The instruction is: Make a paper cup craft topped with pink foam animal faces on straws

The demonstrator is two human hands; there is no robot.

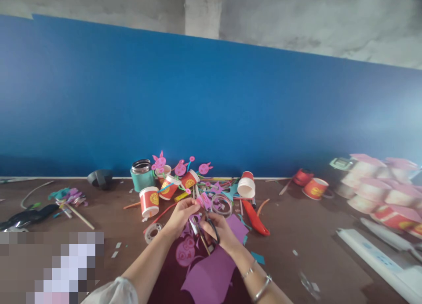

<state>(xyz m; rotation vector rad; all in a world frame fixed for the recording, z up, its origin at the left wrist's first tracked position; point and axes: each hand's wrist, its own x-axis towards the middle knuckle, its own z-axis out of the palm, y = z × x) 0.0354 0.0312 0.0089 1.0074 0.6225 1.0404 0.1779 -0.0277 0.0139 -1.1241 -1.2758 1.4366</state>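
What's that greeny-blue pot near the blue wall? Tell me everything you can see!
The greeny-blue pot is round and stands upright on the brown table, near the blue wall. Its open top has a shiny rim, maybe metal, and no lid. A red-and-white cup sits close in front; I can't tell if they touch.

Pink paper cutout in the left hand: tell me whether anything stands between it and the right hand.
Only the scissors, held by the right hand itself, reaching toward the pink paper cutout at the left hand's fingertips. No cup stands in that gap; the clear tape roll lies beyond the right hand.
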